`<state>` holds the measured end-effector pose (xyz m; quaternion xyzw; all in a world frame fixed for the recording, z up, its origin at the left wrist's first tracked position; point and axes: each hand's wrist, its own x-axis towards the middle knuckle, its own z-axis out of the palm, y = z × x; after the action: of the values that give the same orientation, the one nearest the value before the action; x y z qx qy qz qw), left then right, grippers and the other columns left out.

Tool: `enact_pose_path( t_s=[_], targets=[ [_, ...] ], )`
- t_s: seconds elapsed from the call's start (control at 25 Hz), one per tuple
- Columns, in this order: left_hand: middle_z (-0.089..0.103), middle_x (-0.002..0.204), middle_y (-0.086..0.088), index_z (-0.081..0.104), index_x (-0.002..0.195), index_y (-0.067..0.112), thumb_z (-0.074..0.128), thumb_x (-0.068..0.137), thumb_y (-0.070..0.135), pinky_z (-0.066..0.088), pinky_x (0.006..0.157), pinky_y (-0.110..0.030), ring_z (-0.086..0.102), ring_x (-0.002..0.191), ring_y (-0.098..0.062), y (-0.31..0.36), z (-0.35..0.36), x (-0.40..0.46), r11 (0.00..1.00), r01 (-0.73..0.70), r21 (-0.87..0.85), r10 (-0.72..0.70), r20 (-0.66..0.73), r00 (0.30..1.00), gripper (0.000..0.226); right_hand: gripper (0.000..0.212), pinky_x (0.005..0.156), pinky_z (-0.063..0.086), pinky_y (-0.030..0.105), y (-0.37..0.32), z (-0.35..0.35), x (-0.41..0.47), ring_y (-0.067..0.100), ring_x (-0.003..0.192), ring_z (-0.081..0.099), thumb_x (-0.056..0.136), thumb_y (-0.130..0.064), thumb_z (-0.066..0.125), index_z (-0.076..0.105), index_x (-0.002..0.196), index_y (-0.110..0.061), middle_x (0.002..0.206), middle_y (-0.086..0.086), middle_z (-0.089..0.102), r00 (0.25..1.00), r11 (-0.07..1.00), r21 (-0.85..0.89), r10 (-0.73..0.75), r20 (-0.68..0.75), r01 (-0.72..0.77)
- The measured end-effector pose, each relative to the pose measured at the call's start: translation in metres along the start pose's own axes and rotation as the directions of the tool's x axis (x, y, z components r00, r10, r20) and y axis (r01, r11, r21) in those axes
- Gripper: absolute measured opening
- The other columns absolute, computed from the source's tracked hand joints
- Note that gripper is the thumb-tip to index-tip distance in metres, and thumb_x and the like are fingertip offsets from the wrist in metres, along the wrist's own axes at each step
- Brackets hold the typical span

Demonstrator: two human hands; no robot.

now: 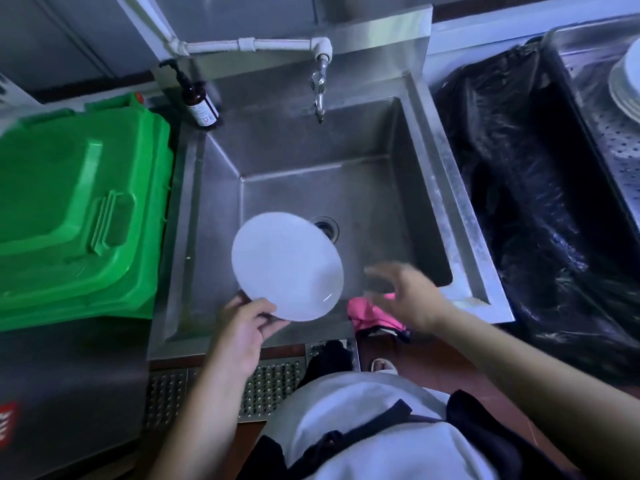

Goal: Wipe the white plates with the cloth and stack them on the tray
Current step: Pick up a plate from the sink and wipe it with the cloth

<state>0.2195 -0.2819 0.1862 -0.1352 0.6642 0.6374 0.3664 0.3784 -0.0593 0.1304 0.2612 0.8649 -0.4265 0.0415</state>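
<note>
My left hand [246,327] grips the near rim of a white plate [287,265], holding it tilted over the steel sink [346,174]. A pink cloth [367,313] lies on the sink's front rim, just right of the plate. Over that cloth hovers my right hand [408,292], blurred, with fingers spread and nothing in it. At the far right a stack of white plates [625,84] stands on a perforated metal tray [620,143].
A green lidded bin [76,209] stands left of the sink. A bin lined with a black bag [512,188] sits between sink and tray. A tap [320,88] and a brown pump bottle [199,98] are at the sink's back. The drain [327,226] shows beside the plate.
</note>
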Motion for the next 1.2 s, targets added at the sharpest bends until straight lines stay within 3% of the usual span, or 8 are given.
enact_pose_path(
  t_s=[0.16,0.24,0.36,0.52,0.72,0.96,1.12,1.2],
  targets=[
    [0.077,0.095,-0.002,0.064,0.104,0.012,0.046,0.089,-0.015,0.063,0.060,-0.036,0.072,0.087,-0.026,-0.021,-0.023,-0.018,0.995,-0.014,-0.099,0.007,-0.073,0.997,0.036,0.051,0.109,0.032,0.038,0.029,0.041,-0.033,0.024,0.132,0.046,0.092,-0.040,0.057,0.052,0.141,-0.028,0.140,-0.005,0.056,0.980,0.857,-0.487,-0.093,0.178,0.169],
    [0.078,0.090,0.000,0.063,0.102,0.014,0.046,0.090,-0.015,0.062,0.058,-0.035,0.074,0.082,-0.022,-0.024,-0.026,-0.027,0.991,-0.027,-0.129,0.017,-0.079,0.997,0.036,0.048,0.101,0.039,0.036,0.031,0.036,-0.020,0.025,0.122,0.050,0.090,-0.047,0.058,0.056,0.136,-0.033,0.129,-0.003,0.060,0.982,0.866,-0.481,-0.056,0.181,0.138],
    [0.079,0.088,0.000,0.064,0.100,0.015,0.046,0.090,-0.015,0.062,0.058,-0.035,0.075,0.078,-0.020,-0.027,-0.026,-0.035,0.987,-0.046,-0.152,0.034,-0.083,0.996,0.036,0.044,0.078,0.049,0.033,0.023,0.021,0.000,0.025,0.090,0.061,0.083,-0.069,0.057,0.069,0.098,-0.029,0.097,0.001,0.068,0.977,0.960,-0.278,0.081,0.195,-0.025],
    [0.078,0.084,-0.001,0.062,0.097,0.013,0.045,0.090,-0.016,0.063,0.059,-0.036,0.076,0.074,-0.018,-0.030,-0.024,-0.041,0.986,-0.055,-0.159,0.043,-0.078,0.996,0.034,0.060,0.070,0.051,0.031,0.009,0.021,0.011,0.029,0.077,0.062,0.087,-0.073,0.046,0.066,0.084,-0.017,0.088,0.005,0.067,0.972,0.845,-0.535,0.129,0.195,-0.005],
    [0.077,0.093,-0.007,0.063,0.099,0.013,0.047,0.090,-0.015,0.064,0.061,-0.037,0.074,0.083,-0.025,-0.025,-0.021,-0.037,0.986,-0.052,-0.156,0.038,-0.088,0.995,0.033,0.033,0.072,0.046,0.031,0.004,0.014,0.009,0.030,0.088,0.064,0.098,-0.041,0.045,0.066,0.094,-0.017,0.097,0.005,0.068,0.949,0.737,-0.659,0.080,0.305,0.149],
    [0.073,0.105,-0.009,0.063,0.102,0.014,0.047,0.090,-0.015,0.063,0.059,-0.037,0.070,0.095,-0.030,-0.016,-0.012,-0.025,0.987,-0.038,-0.154,0.025,-0.086,0.996,0.036,0.035,0.053,0.034,0.030,0.015,-0.024,0.017,0.021,0.061,0.046,0.092,-0.016,0.056,0.051,0.057,-0.011,0.058,0.004,0.051,0.995,0.993,-0.081,0.090,0.049,-0.085],
    [0.073,0.108,-0.007,0.064,0.105,0.014,0.047,0.089,-0.016,0.063,0.059,-0.037,0.069,0.098,-0.031,-0.013,-0.002,-0.015,0.991,-0.020,-0.133,0.010,-0.073,0.997,0.038,0.029,0.052,0.030,0.021,0.021,-0.051,0.010,0.017,0.063,0.040,0.103,-0.019,0.047,0.046,0.078,-0.004,0.068,0.002,0.043,0.994,0.966,0.235,0.111,-0.005,-0.107],
    [0.072,0.109,-0.007,0.064,0.108,0.015,0.047,0.089,-0.016,0.063,0.059,-0.037,0.069,0.099,-0.031,-0.011,0.005,-0.009,0.993,-0.005,-0.122,-0.002,-0.061,0.998,0.040,0.024,0.067,0.042,0.030,0.024,-0.062,0.008,0.019,0.075,0.052,0.104,-0.024,0.046,0.058,0.095,-0.005,0.082,0.003,0.055,0.972,0.809,0.550,0.233,0.027,-0.209]
  ],
)
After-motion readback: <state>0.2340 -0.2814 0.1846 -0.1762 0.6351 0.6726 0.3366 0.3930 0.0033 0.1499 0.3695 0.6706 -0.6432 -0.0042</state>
